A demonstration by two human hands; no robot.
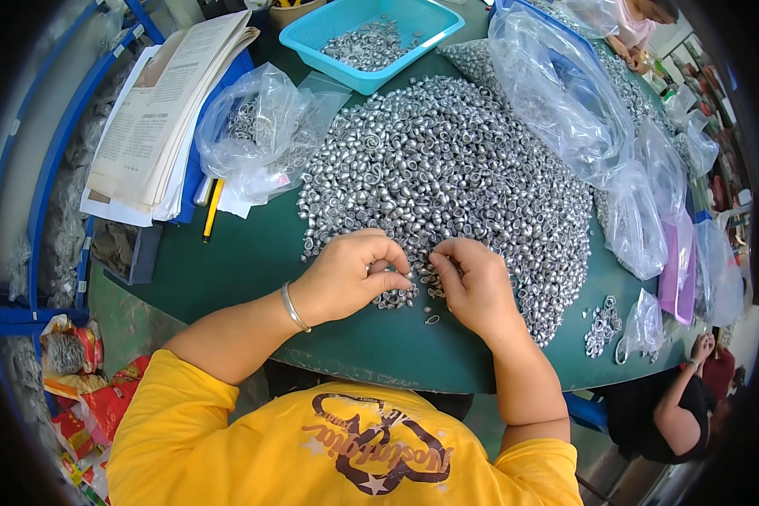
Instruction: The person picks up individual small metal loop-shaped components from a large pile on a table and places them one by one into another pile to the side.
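the left hand [352, 274] and right hand [472, 282] rest at the near edge of a big heap of small silver metal caps [447, 169] on the round green table [253, 253], fingertips pinched together on single caps. beyond lie a crumpled clear plastic bag [257, 131] and a turquoise plastic basket [371, 34].

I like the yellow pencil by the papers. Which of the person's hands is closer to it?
Left. The left hand sits at the near edge of the pile of silver pieces, right of the yellow pencil. The right hand is farther right, beyond the left.
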